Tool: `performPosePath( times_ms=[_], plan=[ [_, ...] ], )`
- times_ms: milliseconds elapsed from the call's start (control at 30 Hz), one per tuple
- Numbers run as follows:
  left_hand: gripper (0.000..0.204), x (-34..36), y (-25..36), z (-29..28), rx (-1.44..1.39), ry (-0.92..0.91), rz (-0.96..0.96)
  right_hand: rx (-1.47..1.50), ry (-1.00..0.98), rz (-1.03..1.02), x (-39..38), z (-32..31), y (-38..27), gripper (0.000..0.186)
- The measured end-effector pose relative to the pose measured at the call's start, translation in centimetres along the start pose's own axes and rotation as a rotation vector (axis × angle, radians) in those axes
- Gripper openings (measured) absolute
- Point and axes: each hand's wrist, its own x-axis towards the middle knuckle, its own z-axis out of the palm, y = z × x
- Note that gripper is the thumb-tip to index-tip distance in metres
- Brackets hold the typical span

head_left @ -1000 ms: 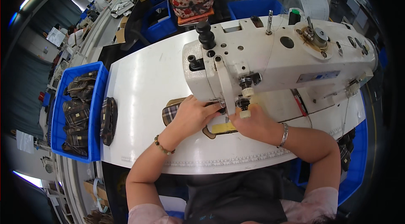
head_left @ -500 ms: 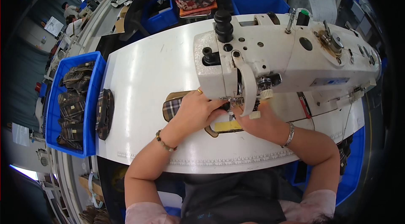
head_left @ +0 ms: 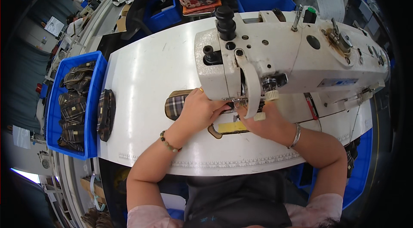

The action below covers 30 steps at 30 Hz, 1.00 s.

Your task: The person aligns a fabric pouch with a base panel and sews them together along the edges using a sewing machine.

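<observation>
A plaid fabric piece [head_left: 174,106] with a tan edge lies under the white sewing machine [head_left: 258,58], partly covered by my hands. My left hand [head_left: 199,110] is closed on it, thumb and forefinger pinched together just left of the presser foot [head_left: 238,102]. On the other side, my right hand [head_left: 266,121] is curled with its fingertips at the presser foot; the machine's white lever [head_left: 253,92] hides some of its fingers. The fabric edge between the hands is mostly hidden. A yellow patch [head_left: 231,126] with a dark-edged tan piece [head_left: 214,131] shows below my hands.
At the left stands a blue bin [head_left: 98,99] of plaid pieces, with another plaid piece [head_left: 106,115] beside it on the white table [head_left: 146,77]. A red-and-black tool [head_left: 310,105] lies right of my hands. Another blue bin [head_left: 363,163] sits below the right edge.
My left thumb and forefinger have drawn closer together beside the presser foot. The right hand stays almost in place. The view has shifted slightly.
</observation>
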Motion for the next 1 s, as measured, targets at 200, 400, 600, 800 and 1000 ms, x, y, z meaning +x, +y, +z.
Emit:
performPosePath(
  times_ms=[200, 400, 600, 800, 1000],
  plan=[
    [0.017, -0.1, 0.9, 0.0, 0.079, 0.04, -0.035, -0.382, 0.392, -0.551, 0.4, 0.6, 0.9, 0.014],
    [0.03, -0.2, 0.7, -2.5, 0.014, -0.16, -0.122, -0.007, 0.483, -0.511, 0.9, 1.4, 0.7, 0.013],
    [0.025, -1.2, 1.0, -2.5, 0.329, -0.102, 0.08, -0.062, 0.386, -0.474, 1.0, 1.5, 1.6, 0.017],
    [0.018, -1.0, 1.2, -1.8, 0.363, -0.064, 0.096, -0.002, 0.379, -0.4, 1.1, 1.7, 1.5, 0.015],
    [0.02, -0.7, 1.7, -1.7, 0.283, -0.032, 0.016, -0.326, 0.395, -0.57, 0.9, 1.0, 0.9, 0.01]
  ],
)
